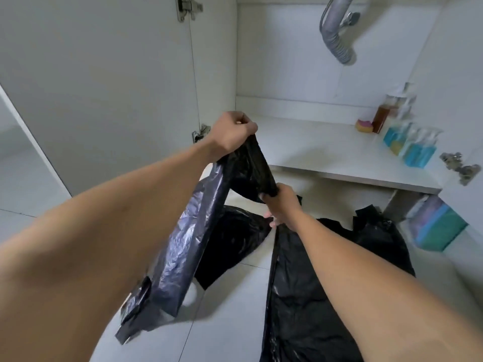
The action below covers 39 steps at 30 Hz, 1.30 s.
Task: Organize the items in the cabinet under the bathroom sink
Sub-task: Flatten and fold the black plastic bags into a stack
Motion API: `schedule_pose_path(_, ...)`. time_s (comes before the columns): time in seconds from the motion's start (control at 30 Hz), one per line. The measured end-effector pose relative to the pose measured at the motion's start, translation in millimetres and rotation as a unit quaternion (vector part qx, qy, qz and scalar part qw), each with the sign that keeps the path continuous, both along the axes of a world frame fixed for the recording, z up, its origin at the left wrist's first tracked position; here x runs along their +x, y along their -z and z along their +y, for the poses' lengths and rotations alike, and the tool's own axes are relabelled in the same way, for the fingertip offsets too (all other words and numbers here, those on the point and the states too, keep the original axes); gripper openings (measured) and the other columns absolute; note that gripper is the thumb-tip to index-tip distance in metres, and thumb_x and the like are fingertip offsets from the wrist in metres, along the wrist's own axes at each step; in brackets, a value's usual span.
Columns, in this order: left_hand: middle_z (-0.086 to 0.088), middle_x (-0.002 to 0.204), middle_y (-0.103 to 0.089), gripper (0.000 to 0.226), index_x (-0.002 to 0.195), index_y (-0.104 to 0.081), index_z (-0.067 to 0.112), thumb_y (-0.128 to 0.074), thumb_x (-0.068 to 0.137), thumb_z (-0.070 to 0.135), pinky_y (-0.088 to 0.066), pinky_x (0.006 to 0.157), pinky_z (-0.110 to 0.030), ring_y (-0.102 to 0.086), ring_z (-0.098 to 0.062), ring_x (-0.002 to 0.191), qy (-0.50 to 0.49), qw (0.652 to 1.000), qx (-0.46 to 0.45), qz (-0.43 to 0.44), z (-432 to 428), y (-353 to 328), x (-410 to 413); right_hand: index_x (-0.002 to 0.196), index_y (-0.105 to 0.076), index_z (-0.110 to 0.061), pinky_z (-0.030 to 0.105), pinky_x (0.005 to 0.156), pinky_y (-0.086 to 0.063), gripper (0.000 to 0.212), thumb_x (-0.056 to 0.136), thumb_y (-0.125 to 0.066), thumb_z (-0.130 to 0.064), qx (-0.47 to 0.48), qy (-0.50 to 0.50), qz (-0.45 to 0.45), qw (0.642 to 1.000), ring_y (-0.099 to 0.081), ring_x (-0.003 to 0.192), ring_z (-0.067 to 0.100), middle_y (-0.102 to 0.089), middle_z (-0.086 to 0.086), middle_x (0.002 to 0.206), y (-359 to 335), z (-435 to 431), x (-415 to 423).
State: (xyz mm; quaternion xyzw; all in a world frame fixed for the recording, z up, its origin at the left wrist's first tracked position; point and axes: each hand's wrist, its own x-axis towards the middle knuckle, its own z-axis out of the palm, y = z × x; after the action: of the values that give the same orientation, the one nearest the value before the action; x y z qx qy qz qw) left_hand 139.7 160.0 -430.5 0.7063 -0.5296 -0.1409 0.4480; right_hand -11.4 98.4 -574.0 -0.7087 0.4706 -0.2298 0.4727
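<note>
Both forearms extend forward. The left hand [232, 131] clenches the top of the black bag [248, 163], raised before the cabinet shelf [326, 152]. The right hand [281, 205] grips it lower down, apparently around a gathered section.

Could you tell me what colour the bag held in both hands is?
The bag is glossy black, clearest in the head view.

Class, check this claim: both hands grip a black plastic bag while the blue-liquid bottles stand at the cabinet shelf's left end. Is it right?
Not quite. The head view shows the blue-liquid bottles at the white cabinet shelf's right end. The left hand and right hand do grip the black plastic bag.
</note>
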Motion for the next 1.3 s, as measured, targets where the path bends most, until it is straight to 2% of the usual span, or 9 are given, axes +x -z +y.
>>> schedule_pose_path(0.23,0.001,0.099,-0.064,0.058,0.110,-0.065,0.014,-0.090,0.066,0.041,-0.049,0.076,-0.026,-0.060,-0.019,0.090,0.072,0.965,0.092,-0.235,-6.8,-35.3,-33.3,0.107,-0.059,-0.015,0.043,0.055,-0.062,0.024,0.092,-0.068,-0.031,-0.075,0.159,-0.042,0.984,-0.071,0.077,0.029,-0.067,0.009,0.099,-80.1,-27.7,-80.6)
schedule_pose_path(0.47,-0.005,0.080,-0.066,0.024,0.078,-0.065,0.012,-0.083,0.078,0.028,-0.047,0.066,-0.029,-0.060,-0.024,0.073,0.108,0.957,0.148,-0.223,-29.1,-40.7,-70.7,0.115,-0.057,-0.011,0.044,0.065,-0.061,0.034,0.089,-0.075,-0.026,-0.022,0.071,0.165,0.983,-0.066,0.074,0.026,-0.072,0.018,0.100,-171.8,-51.3,-172.6)
schedule_pose_path(0.6,-0.010,0.089,-0.069,0.046,0.091,-0.068,0.005,-0.075,0.082,0.050,-0.054,0.076,-0.036,-0.063,-0.028,0.080,0.095,0.934,0.210,-0.273,-39.8,-41.1,-96.5,0.122,-0.050,-0.016,0.036,0.056,-0.058,0.030,0.098,-0.063,-0.030,0.077,0.080,0.214,0.970,-0.051,0.050,0.014,-0.054,0.009,0.107,-193.1,-45.0,-213.5)
schedule_pose_path(0.67,-0.012,0.073,-0.061,0.050,0.086,-0.062,0.002,-0.060,0.093,0.052,-0.045,0.057,-0.031,-0.054,-0.027,0.060,0.075,0.924,0.245,-0.283,-40.7,-38.1,-115.0,0.117,-0.049,-0.012,0.035,0.056,-0.056,0.024,0.101,-0.059,-0.025,0.110,0.096,0.210,0.967,-0.046,0.056,0.013,-0.048,0.007,0.117,-193.6,-38.8,-228.8)
schedule_pose_path(0.83,-0.020,0.088,-0.071,0.023,0.103,-0.058,-0.005,-0.048,0.103,0.015,-0.056,0.048,-0.032,-0.071,-0.028,0.060,0.107,0.959,0.263,0.024,-58.9,-8.6,-156.0,0.136,-0.046,-0.004,0.037,0.049,-0.059,0.032,0.104,-0.045,-0.004,0.159,0.188,-0.040,0.968,-0.072,0.060,0.027,-0.051,0.021,0.132,-171.5,-55.5,-246.7)
schedule_pose_path(0.93,-0.018,0.090,-0.068,0.022,0.100,-0.064,-0.005,-0.047,0.092,0.006,-0.054,0.063,-0.031,-0.065,-0.034,0.080,0.064,0.993,0.075,0.064,-78.6,-2.2,-168.6,0.122,-0.062,-0.007,0.033,0.062,-0.059,0.035,0.095,-0.048,0.011,-0.048,0.221,-0.135,0.965,-0.070,0.084,0.024,-0.067,0.013,0.115,-167.1,-63.2,-249.5)
schedule_pose_path(1.03,-0.016,0.140,-0.051,0.025,0.112,-0.060,0.005,-0.046,0.092,0.010,-0.043,0.089,-0.016,-0.051,-0.029,0.126,0.047,0.979,-0.171,-0.105,-71.2,5.5,-181.1,0.116,-0.068,-0.007,0.017,0.098,-0.045,0.055,0.075,-0.039,0.017,-0.433,0.208,-0.074,0.874,-0.058,0.114,0.019,-0.059,0.000,0.122,-165.4,-49.6,-260.7)
schedule_pose_path(1.13,-0.003,0.167,-0.008,0.031,0.122,-0.051,0.011,-0.050,0.091,0.015,-0.044,0.088,-0.027,-0.037,-0.028,0.142,0.081,0.937,-0.254,-0.224,-47.8,58.8,-187.7,0.130,-0.061,-0.004,0.027,0.110,-0.040,0.069,0.067,-0.042,0.017,-0.602,0.099,0.060,0.790,-0.044,0.138,0.024,-0.043,-0.001,0.146,-125.9,-29.2,-285.7)
schedule_pose_path(1.3,0.000,0.168,-0.003,0.040,0.129,-0.050,0.018,-0.057,0.090,0.016,-0.028,0.118,-0.040,-0.032,-0.033,0.145,0.138,0.946,0.092,-0.277,21.6,211.6,-189.7,0.142,-0.051,-0.022,0.044,0.113,-0.037,0.065,0.086,-0.045,0.010,-0.378,-0.176,0.421,0.806,-0.044,0.137,0.029,-0.042,-0.001,0.153,0.8,20.3,-333.8)
